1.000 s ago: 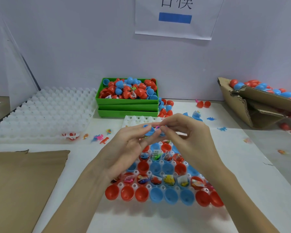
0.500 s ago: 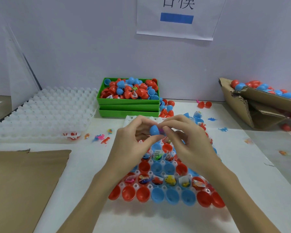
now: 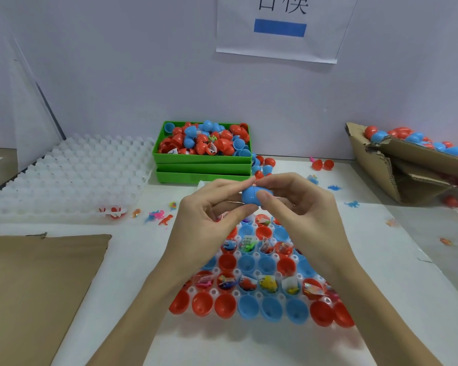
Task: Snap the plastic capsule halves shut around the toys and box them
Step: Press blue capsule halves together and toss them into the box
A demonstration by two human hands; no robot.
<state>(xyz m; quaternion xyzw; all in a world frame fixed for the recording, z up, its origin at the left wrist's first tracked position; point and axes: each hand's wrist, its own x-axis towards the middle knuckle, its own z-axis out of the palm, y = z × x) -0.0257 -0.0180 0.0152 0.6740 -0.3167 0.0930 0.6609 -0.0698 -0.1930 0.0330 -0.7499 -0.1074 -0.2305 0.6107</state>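
Note:
A blue capsule [image 3: 251, 196] is held above the white tray [image 3: 253, 256], its two halves joined at a visible seam. My left hand [image 3: 209, 223] pinches its left end and my right hand [image 3: 306, 215] pinches its right end between thumb and fingers. Below them the tray holds several red and blue open capsule halves [image 3: 249, 306], some with small wrapped toys [image 3: 269, 283] inside. A cardboard box [image 3: 407, 170] at the right holds several closed red and blue capsules.
A green bin [image 3: 204, 159] of loose capsule halves stands at the back centre. An empty white cell tray [image 3: 72, 178] lies at the left, brown cardboard [image 3: 35, 286] at the front left. Small toy dinosaurs [image 3: 159, 216] and loose red halves [image 3: 321, 165] are scattered on the table.
The two blue halves, held apart with a toy between them a second ago, now sit joined as one capsule. Both hands have risen slightly and stayed together.

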